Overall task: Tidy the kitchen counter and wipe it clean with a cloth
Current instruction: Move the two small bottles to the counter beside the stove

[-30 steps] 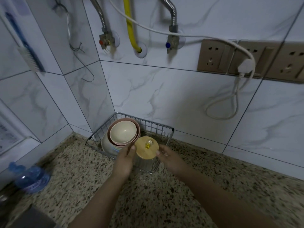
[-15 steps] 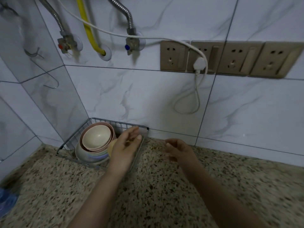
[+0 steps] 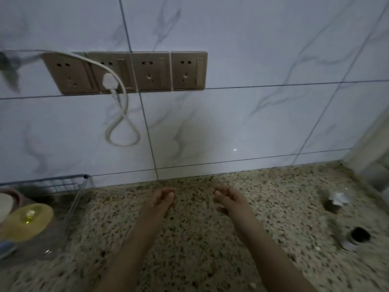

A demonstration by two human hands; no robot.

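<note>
The speckled granite counter [image 3: 195,245] fills the lower half of the head view. My left hand [image 3: 161,199] and my right hand [image 3: 228,197] hover side by side above its middle, fingers loosely curled, both holding nothing. At the far left stands a wire dish rack [image 3: 77,186] holding a glass jar with a round bamboo lid [image 3: 29,222] and the edge of stacked bowls [image 3: 8,203]. At the right lie a crumpled white scrap on a dark base [image 3: 336,201] and a small dark-topped cap or jar [image 3: 357,237]. No cloth is in view.
A tiled marble-pattern wall [image 3: 252,123] rises behind the counter. It carries a row of bronze sockets [image 3: 147,70] with a white plug and looped cord [image 3: 117,114]. A pale upright edge [image 3: 370,148] closes the counter at the far right.
Both hands have let go of the bamboo-lidded jar, which now sits in the rack. The view has swung right along the counter, and my hands moved right with it.
</note>
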